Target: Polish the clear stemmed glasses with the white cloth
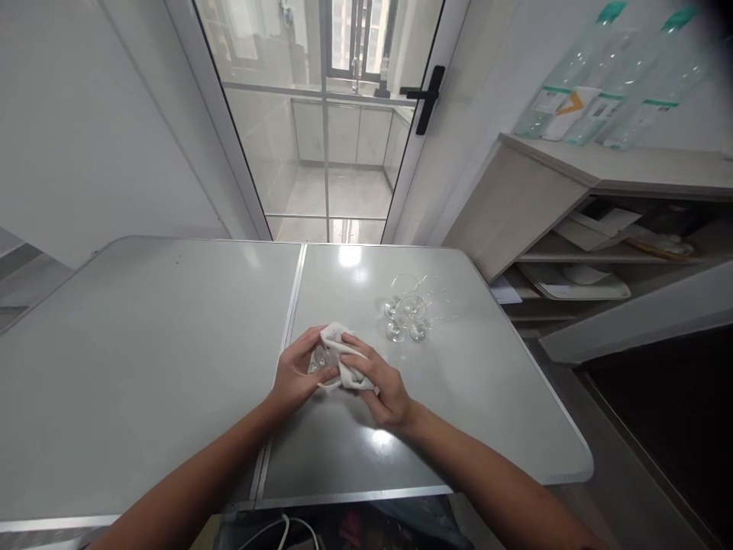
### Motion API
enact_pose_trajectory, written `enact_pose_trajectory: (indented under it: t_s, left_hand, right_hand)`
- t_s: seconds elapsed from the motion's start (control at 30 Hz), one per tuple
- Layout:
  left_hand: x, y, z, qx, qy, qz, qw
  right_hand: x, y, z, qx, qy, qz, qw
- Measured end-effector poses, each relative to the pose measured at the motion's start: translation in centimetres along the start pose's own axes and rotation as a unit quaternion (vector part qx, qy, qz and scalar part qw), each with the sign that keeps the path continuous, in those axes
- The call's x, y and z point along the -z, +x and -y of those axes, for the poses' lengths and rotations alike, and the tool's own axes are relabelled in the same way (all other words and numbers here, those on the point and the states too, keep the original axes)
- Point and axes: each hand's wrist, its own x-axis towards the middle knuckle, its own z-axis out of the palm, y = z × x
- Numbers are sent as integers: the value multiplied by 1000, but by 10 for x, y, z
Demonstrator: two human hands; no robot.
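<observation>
My left hand (pixel 298 374) is closed around a clear glass (pixel 319 359), just above the grey table (pixel 172 336). My right hand (pixel 381 386) presses a white cloth (pixel 342 353) against that glass, fingers closed on the cloth. Several clear stemmed glasses (pixel 409 309) stand together on the table a little beyond and to the right of my hands.
A glass door (pixel 326 114) with a black handle (pixel 427 95) stands behind the table. To the right is a pale shelf unit (pixel 573 198) with papers and trays, and clear bottles (pixel 601 84) on top. The table's right edge (pixel 566 412) borders the floor.
</observation>
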Motion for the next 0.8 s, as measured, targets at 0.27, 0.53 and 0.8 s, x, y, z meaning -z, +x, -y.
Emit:
enact_pose_trajectory:
  t_s: [0.27,0.53,0.8]
  left_hand:
    - [0,5,2,-50,-36,-50,997]
    - [2,4,9,-42,-18,-37,998]
    - [-1,8,17,-12,4,-14,1000]
  right_hand:
    - [5,0,-3,-22,-138,-18,990]
    - [-7,10,13,-152,-379,248,878]
    - [-9,15,18,-194,-394,292,849]
